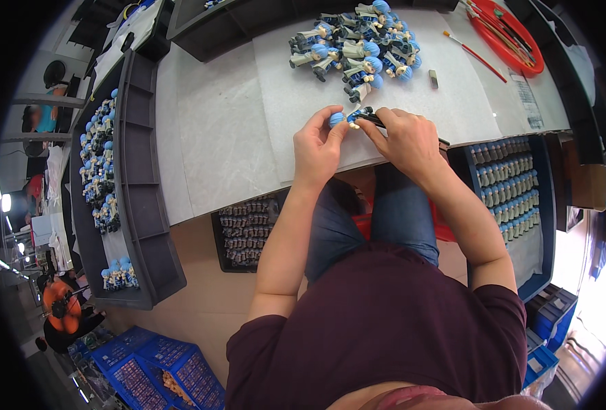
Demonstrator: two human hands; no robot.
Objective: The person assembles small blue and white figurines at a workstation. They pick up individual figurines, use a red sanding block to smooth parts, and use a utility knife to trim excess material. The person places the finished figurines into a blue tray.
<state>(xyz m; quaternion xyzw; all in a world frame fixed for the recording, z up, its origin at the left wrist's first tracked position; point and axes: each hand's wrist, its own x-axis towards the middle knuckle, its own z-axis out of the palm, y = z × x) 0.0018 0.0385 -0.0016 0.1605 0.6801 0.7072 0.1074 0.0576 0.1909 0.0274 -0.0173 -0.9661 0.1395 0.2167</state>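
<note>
Above the near part of the table, my left hand (318, 147) pinches a small blue-haired figurine (337, 119) between thumb and fingers. My right hand (409, 140) is closed round a slim black tool (372, 119) whose kind I cannot make out. The tool's tip is at the figurine's body, which the fingers partly hide. Just beyond both hands lies a heap of similar figurines (361, 49) with blue hair and pale and dark clothing, on a white sheet (275, 89).
A small greyish block (433, 79) and a red-handled brush (484, 61) lie right of the heap, near a red dish (536, 67) of brushes. Dark trays of figurines stand at the left (139, 157) and below the table (216, 236). A blue bin (547, 225) of figurines is at right.
</note>
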